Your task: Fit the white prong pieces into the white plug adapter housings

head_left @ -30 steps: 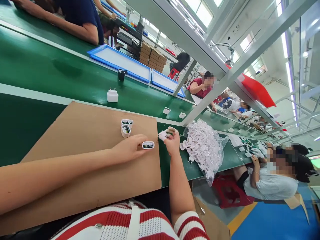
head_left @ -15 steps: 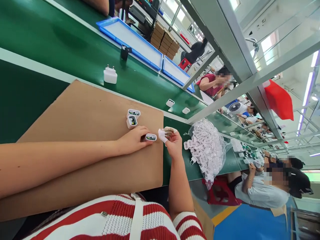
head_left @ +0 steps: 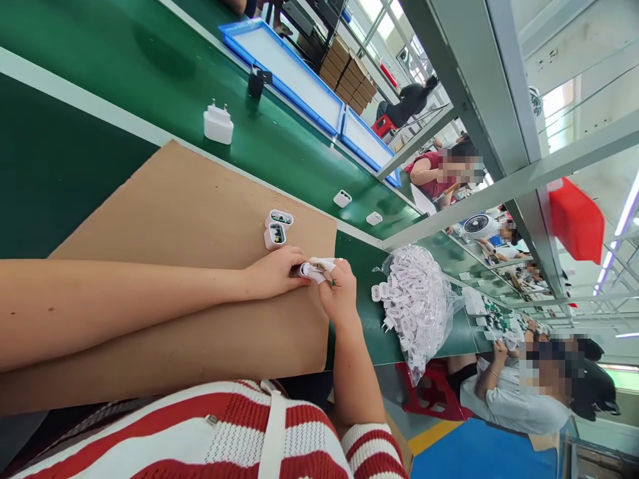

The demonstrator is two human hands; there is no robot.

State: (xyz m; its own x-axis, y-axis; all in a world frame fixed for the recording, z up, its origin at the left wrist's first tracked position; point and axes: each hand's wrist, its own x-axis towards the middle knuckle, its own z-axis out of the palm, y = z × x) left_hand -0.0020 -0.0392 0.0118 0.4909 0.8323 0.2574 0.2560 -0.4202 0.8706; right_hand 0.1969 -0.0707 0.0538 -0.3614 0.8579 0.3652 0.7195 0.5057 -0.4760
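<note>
Two open cases (head_left: 275,235) with circuitry inside stand on one cardboard sheet (head_left: 200,219). One clear bag (head_left: 422,309) holds many white pieces, uncountable. Left hand (head_left: 274,271), forearm stretched over the sheet, grips one held case (head_left: 301,270); right hand (head_left: 340,289), fingers curled, pinches one white part (head_left: 314,271) at its end.

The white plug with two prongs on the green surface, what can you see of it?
The white plug is a chunky block with rounded corners, smooth like plastic. Two thin prongs stick up from its top. It stands upright on the green surface, with a small black object nearby but apart. No hand touches it, and no cable shows. I can't see its back or underside.
</note>
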